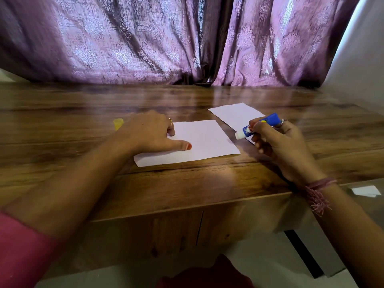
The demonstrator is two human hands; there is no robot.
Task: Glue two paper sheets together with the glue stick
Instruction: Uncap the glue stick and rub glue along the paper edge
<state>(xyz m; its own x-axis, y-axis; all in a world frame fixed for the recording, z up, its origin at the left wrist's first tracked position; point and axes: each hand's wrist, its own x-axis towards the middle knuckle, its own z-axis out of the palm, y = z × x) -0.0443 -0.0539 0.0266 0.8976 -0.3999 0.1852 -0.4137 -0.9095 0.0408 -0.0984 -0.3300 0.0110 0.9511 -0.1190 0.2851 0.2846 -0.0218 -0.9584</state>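
A white paper sheet (204, 142) lies flat on the wooden table (187, 188). My left hand (150, 133) presses on its left part, thumb and fingers spread on the paper. A second white sheet (235, 115) lies farther back to the right, partly hidden by my right hand (278, 142). That hand grips a blue glue stick (258, 125), uncapped, with its white tip pointing left just off the near sheet's right edge. The yellow cap (118, 123) stands on the table behind my left wrist.
A purple patterned curtain (166, 38) hangs along the table's far edge. A glass surface with a small white paper scrap (366, 191) adjoins the table at the right. The table's front edge runs close below my forearms.
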